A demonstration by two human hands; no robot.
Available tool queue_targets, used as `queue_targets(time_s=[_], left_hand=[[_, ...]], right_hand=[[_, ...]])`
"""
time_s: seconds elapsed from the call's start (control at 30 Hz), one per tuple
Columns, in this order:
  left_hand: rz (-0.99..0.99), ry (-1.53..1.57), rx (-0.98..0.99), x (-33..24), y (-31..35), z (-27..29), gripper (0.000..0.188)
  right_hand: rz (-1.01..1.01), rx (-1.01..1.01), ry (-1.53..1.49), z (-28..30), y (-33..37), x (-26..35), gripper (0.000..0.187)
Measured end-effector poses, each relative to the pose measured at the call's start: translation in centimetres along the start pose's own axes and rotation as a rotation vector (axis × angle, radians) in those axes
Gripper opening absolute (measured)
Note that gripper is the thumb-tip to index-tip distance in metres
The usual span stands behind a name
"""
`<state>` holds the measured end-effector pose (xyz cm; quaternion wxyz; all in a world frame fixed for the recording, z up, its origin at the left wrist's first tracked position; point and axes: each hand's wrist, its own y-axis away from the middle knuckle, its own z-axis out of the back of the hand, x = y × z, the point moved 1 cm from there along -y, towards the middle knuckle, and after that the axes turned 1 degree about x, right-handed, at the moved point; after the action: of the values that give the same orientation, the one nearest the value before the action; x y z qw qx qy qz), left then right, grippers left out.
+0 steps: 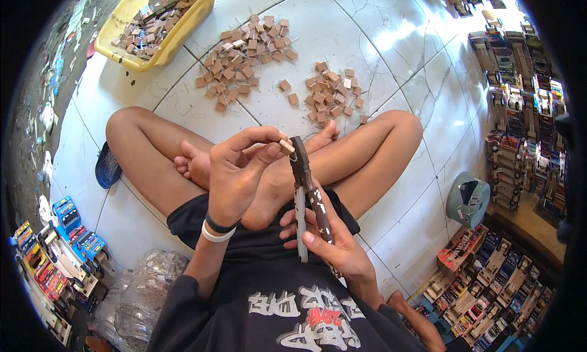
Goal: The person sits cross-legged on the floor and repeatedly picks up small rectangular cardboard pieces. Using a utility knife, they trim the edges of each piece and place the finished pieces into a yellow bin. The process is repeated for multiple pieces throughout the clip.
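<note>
My left hand [238, 168] pinches a small tan block [286, 146] between thumb and fingertips, held at the jaws of a pair of worn pliers [306, 190]. My right hand [333, 242] grips the pliers' handles, jaws pointing up and away from me. I sit cross-legged on a white tiled floor [379, 52], with both hands above my crossed legs. Two loose heaps of similar small brown blocks lie on the tiles in front of my feet, a larger heap [244, 55] on the left and a smaller heap [333, 92] on the right.
A yellow tray [160, 52] with more blocks sits at the far left. Packaged toy cars [70, 233] line the left and right edges. A clear plastic bag [143, 291] lies by my left side. A grey round object [468, 199] rests on the right.
</note>
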<state>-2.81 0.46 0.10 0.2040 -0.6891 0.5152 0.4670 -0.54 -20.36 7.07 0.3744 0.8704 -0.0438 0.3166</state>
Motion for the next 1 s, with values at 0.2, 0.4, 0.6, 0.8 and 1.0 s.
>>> queue_targets(time_s=[0.2,0.4,0.6,0.8,1.0], left_hand=[[-0.017,-0.018,0.005,-0.1,0.1,0.2,0.019],[-0.055,-0.055,0.012,0.0,0.2,0.2,0.019],[-0.048,-0.083,0.067,1.1,0.0,0.3,0.018],[0.005,-0.042,0.105,1.6,0.0,0.2,0.018],[-0.071,-0.056,0.109,1.7,-0.7,-0.4,0.015]], right_hand=[[0.012,0.018,-0.046,0.0,0.2,-0.3,0.088],[0.039,0.01,-0.031,0.5,-0.1,-1.5,0.078],[-0.087,-0.033,0.053,1.7,-1.2,-4.7,0.027],[-0.055,-0.122,0.129,2.5,-0.7,-6.2,0.018],[0.132,-0.423,0.682,2.8,-1.0,-5.3,0.021]])
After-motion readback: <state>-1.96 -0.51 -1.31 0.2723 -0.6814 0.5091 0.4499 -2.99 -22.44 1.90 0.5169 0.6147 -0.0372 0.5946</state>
